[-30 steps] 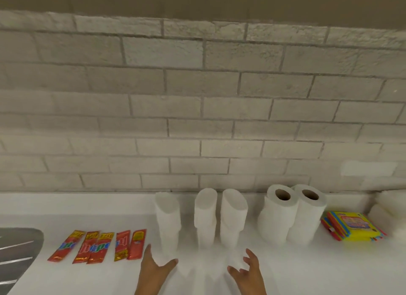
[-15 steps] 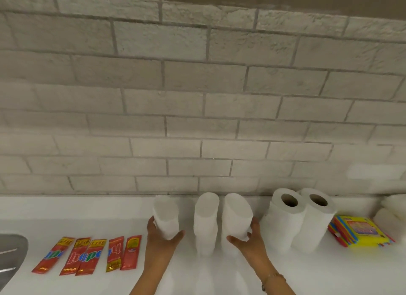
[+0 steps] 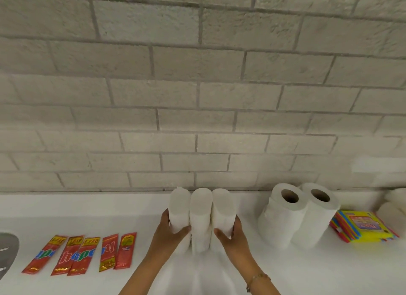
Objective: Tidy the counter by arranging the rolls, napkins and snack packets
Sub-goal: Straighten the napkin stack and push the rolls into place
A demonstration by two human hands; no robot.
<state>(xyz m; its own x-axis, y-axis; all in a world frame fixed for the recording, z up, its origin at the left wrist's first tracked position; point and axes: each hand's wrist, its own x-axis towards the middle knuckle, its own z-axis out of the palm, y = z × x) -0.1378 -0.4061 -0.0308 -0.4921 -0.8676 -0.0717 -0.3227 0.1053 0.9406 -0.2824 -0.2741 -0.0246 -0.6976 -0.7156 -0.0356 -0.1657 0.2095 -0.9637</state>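
Note:
Three upright white napkin stacks stand pressed side by side on the white counter (image 3: 87, 211): the left stack (image 3: 179, 209), the middle stack (image 3: 200, 215) and the right stack (image 3: 223, 209). My left hand (image 3: 170, 234) grips the left stack from outside. My right hand (image 3: 232, 235) grips the right stack from the other side. Two white paper rolls (image 3: 283, 213) (image 3: 316, 215) stand on end to the right. Several red snack packets (image 3: 81, 254) lie in a row at the left.
A yellow pack with coloured edges (image 3: 364, 227) lies at the right, with more white rolls (image 3: 393, 209) beyond it at the frame edge. A metal sink rim (image 3: 6, 248) shows at the far left. A grey brick wall (image 3: 197, 96) backs the counter.
Both hands reached forward from the counter's front and took the outer stacks. The left stack slid right and the three stacks now touch. The view moved closer.

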